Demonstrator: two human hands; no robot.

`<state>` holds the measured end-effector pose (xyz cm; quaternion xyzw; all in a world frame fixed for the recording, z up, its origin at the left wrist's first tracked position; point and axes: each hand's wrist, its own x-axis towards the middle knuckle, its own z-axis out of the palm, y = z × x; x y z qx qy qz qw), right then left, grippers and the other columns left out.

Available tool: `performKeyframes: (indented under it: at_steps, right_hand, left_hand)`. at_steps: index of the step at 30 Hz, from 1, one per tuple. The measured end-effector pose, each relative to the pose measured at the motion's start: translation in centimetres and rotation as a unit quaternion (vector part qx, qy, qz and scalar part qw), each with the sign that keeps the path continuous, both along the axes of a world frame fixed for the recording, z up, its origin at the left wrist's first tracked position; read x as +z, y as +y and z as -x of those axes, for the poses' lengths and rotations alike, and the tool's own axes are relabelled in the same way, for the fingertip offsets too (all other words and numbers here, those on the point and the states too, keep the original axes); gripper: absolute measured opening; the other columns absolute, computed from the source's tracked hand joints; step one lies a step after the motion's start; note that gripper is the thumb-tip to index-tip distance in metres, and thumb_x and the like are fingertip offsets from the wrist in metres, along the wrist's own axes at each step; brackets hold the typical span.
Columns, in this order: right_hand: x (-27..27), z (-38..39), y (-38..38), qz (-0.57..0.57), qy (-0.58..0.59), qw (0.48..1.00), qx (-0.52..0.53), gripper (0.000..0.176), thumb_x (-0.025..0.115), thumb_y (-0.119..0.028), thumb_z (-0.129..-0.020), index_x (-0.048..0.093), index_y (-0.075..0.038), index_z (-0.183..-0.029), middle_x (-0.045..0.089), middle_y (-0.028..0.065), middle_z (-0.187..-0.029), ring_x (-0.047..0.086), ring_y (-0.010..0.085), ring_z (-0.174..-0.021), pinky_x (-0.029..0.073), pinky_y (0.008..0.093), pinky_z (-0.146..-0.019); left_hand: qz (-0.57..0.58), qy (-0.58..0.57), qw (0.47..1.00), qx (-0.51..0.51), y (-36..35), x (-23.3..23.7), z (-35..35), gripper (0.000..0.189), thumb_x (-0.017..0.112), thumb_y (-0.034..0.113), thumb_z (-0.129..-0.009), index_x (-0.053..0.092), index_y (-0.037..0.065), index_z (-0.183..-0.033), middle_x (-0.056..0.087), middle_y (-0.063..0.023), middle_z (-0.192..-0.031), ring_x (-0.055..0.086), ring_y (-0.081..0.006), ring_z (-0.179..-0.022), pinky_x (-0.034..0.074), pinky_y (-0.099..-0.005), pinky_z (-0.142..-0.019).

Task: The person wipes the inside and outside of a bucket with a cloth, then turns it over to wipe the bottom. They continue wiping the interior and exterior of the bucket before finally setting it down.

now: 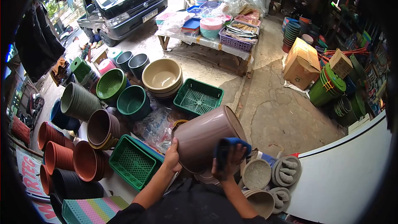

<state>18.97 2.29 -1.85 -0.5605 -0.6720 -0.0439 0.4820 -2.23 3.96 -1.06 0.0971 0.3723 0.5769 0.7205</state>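
A brown plastic bucket (199,135) lies tilted on its side in front of my body, its base facing up and right. Around its rim on the left, my left hand (172,157) is closed, thumb on the outer wall. In my right hand (230,164) is a dark blue cloth (237,142), pressed to the bucket's side near the base. The inside of the bucket is turned away from view. Just beyond it stand a green rectangular basket (198,95) and a stack of beige basins (162,74).
Stacked pots (89,161) and green baskets (132,161) crowd the left. Stone mortars (257,173) stand close on my right, beside a white panel (340,174). Farther off are a table of plasticware (207,43), a parked truck (120,10) and a cardboard box (302,63).
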Motion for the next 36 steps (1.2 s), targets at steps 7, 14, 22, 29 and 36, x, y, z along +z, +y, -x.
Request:
performKeyframes:
  at_steps: [7, 14, 22, 29, 36]
  right_hand:
    - [0.2, -6.8, 4.3, 0.186, 0.755, 0.592, 0.211, 0.057, 0.033, -0.038, -0.103, 0.039, 0.002, -0.142, 0.043, 0.02, -0.144, 0.041, 0.0284, -0.134, 0.031, 0.0396, -0.112]
    - [5.4, -14.8, 11.3, 0.586, 0.427, 0.649, 0.232, 0.052, 0.047, -0.042, -0.097, 0.059, 0.002, -0.122, 0.066, 0.0135, -0.111, 0.064, 0.0202, -0.1, 0.052, 0.0317, -0.085]
    - [12.9, -5.9, 8.8, 0.204, -0.317, 0.862, 0.338, 0.071, 0.061, -0.046, -0.085, 0.04, -0.016, -0.146, 0.037, 0.0096, -0.152, 0.035, 0.0314, -0.139, 0.029, 0.0521, -0.11]
    - [10.1, -4.4, 3.1, 0.178, -0.143, 0.918, 0.323, 0.081, 0.064, -0.033, -0.075, 0.036, -0.015, -0.148, 0.031, 0.0108, -0.156, 0.024, 0.0304, -0.146, 0.004, 0.0507, -0.116]
    - [4.9, -6.4, 2.6, 0.267, 0.104, 0.935, 0.209, 0.062, 0.05, -0.022, -0.091, 0.033, -0.009, -0.149, 0.031, 0.0164, -0.155, 0.023, 0.0332, -0.146, 0.005, 0.0509, -0.115]
  left_hand:
    - [0.0, -0.063, 0.995, -0.083, 0.0, 1.3, 0.5, 0.064, 0.037, 0.051, -0.101, 0.038, 0.001, -0.141, 0.048, -0.0176, -0.139, 0.053, -0.0343, -0.122, 0.044, -0.0498, -0.103]
    - [-0.01, 0.122, 0.986, -0.114, 0.0, 1.5, 2.5, 0.058, 0.072, 0.035, -0.087, 0.051, 0.0, -0.129, 0.062, -0.0127, -0.12, 0.06, -0.0245, -0.111, 0.05, -0.0395, -0.094]
    - [-0.097, 0.264, 0.958, -0.05, 0.7, 4.1, 1.7, 0.049, 0.071, 0.028, -0.089, 0.054, -0.003, -0.123, 0.064, -0.0147, -0.114, 0.065, -0.0223, -0.1, 0.054, -0.0361, -0.087]
    - [-0.084, 0.107, 0.99, 0.036, -0.1, 1.7, 4.9, 0.054, 0.061, 0.035, -0.094, 0.048, -0.002, -0.131, 0.059, -0.0181, -0.124, 0.062, -0.0317, -0.11, 0.052, -0.0463, -0.094]
    - [-0.066, 0.063, 0.996, -0.011, -2.6, 0.7, 6.1, 0.06, 0.057, 0.041, -0.096, 0.041, 0.003, -0.139, 0.055, -0.0172, -0.132, 0.056, -0.0334, -0.119, 0.047, -0.0517, -0.099]
